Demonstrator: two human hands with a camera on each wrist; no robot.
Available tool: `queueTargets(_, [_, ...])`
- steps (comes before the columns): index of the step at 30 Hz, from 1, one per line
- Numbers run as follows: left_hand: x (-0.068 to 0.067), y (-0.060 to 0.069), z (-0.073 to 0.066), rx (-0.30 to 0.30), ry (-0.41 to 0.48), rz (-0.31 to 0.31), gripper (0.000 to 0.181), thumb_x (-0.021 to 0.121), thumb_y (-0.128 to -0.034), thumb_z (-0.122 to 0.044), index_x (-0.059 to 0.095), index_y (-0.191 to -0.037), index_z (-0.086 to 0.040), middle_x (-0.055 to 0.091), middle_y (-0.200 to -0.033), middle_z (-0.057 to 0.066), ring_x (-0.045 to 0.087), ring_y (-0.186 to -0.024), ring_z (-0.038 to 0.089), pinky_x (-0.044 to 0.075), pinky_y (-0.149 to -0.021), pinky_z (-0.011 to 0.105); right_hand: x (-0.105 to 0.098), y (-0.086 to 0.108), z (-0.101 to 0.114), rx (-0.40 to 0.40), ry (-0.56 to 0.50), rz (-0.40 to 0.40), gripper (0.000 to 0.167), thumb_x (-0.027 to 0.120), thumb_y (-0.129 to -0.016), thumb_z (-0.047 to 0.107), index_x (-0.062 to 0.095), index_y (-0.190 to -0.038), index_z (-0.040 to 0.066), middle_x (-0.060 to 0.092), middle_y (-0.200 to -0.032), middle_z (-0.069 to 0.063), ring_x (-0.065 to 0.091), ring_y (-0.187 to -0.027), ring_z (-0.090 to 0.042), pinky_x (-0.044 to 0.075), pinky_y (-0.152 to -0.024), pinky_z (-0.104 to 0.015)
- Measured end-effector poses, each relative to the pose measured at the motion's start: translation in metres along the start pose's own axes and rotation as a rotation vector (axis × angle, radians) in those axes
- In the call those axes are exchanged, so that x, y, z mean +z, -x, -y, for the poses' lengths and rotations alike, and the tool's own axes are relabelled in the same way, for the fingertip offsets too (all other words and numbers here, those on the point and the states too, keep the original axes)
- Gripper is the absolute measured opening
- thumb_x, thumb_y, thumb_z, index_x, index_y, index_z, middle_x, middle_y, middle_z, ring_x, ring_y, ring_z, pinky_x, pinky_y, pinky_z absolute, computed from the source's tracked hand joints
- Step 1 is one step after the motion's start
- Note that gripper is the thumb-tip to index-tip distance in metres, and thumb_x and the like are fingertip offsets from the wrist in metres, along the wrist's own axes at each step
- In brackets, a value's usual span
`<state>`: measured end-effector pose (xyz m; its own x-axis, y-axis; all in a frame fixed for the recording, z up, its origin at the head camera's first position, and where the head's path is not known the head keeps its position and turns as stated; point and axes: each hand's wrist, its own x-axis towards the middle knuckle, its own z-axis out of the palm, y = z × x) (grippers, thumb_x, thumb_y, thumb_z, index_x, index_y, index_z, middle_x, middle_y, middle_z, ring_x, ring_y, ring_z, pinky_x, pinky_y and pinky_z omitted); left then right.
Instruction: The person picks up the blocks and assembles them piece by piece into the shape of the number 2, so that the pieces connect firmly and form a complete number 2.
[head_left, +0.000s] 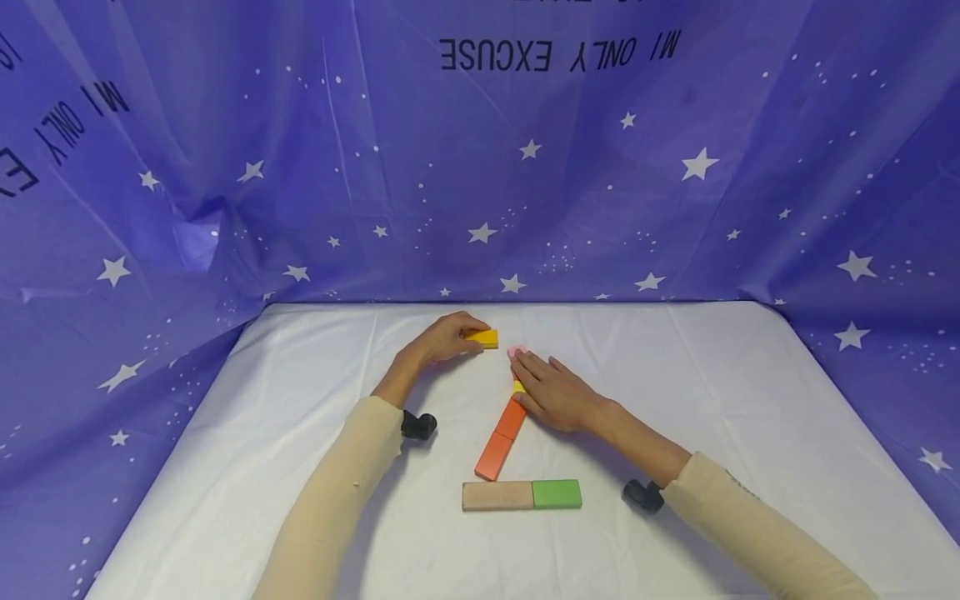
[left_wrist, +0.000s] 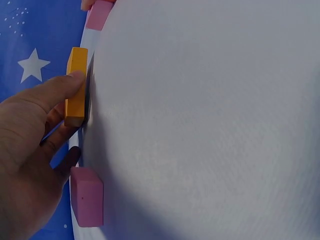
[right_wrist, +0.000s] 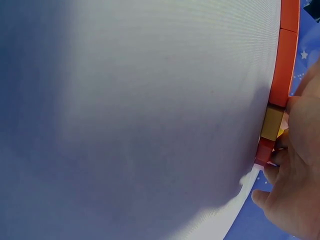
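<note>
My left hand [head_left: 447,337] pinches an orange-yellow block [head_left: 486,339] between thumb and fingers at the back of the table. Below that hand, a pink block [left_wrist: 90,200] stands on the cloth in the left wrist view. My right hand [head_left: 558,396] rests with fairly straight fingers over the far end of a slanted row of blocks. Its fingertips touch near a pink block [head_left: 516,351], and its thumb lies by a small yellow block [head_left: 518,387]. A darker red block [right_wrist: 265,150] is partly hidden by these fingers. Two orange-red blocks [head_left: 512,419] continue the row toward me.
Nearer to me, a plain wooden block [head_left: 497,496] and a green block [head_left: 557,494] lie end to end. White cloth [head_left: 675,367] covers the table. A purple star-printed curtain [head_left: 420,183] rises behind and along both sides.
</note>
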<state>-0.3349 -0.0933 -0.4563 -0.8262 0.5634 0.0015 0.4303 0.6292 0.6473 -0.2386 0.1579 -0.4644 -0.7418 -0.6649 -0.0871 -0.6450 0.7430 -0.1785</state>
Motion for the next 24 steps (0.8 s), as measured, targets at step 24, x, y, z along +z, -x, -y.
queueTargets(24, [0.009,-0.005,-0.014,0.067,-0.094,0.018,0.038,0.071,-0.0939,-0.012,0.066,-0.130,-0.004,0.064,-0.125,0.012,0.057,-0.114,0.025,0.042,-0.106,0.036,-0.003,0.002,0.002,-0.008,0.003,-0.014,0.066,0.038,-0.108,0.040,0.021,-0.157,0.000,0.019,-0.163,-0.017,0.018,-0.149,-0.029,0.020,-0.117,-0.056])
